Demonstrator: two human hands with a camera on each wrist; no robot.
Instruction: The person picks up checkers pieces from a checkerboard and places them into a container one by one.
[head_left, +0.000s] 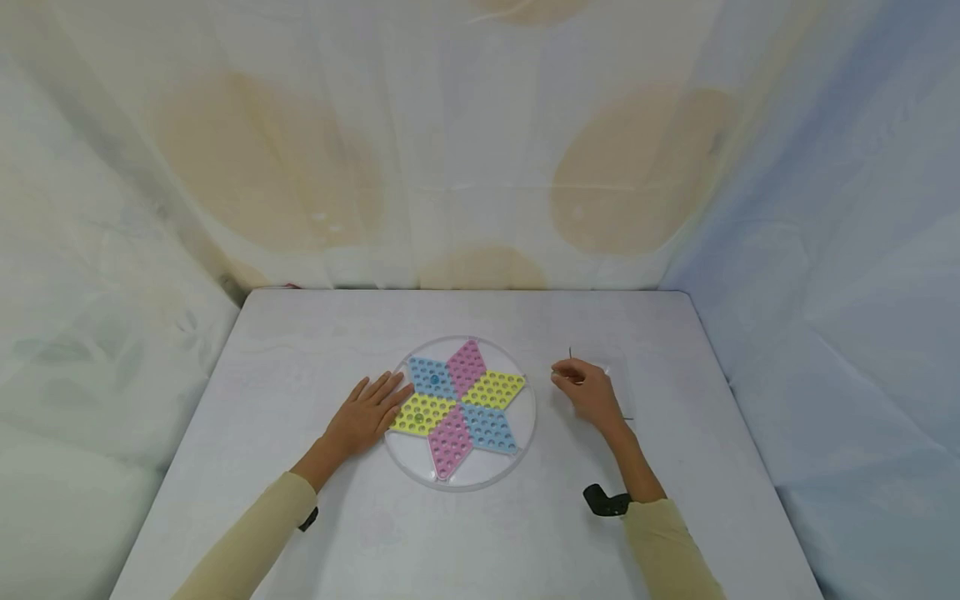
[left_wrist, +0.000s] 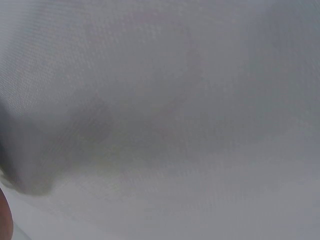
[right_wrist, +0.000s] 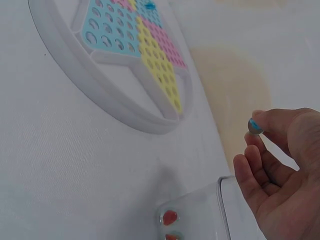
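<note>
A round white Chinese checkers board point(head_left: 487, 471) lies on the table, its star made of pink, yellow and blue sections full of round holes. My left hand point(head_left: 363, 415) rests at the board's left edge, fingers straight and spread, fingertips over the rim. To the right of the board, my right hand point(head_left: 592, 398) is raised and pinches a clear marble point(right_wrist: 254, 127) with a blue swirl between thumb and forefinger. A blue marble point(head_left: 435, 379) sits in the upper-left blue section, and a yellowish marble point(head_left: 419, 418) in the left yellow one.
Below my right hand stands a clear plastic box point(right_wrist: 200, 209), with red marbles point(right_wrist: 170, 217) visible inside. A pale cloth covers the table point(head_left: 300, 333), and patterned curtains point(head_left: 465, 150) hang behind and on both sides. The left wrist view holds mostly blurred tabletop.
</note>
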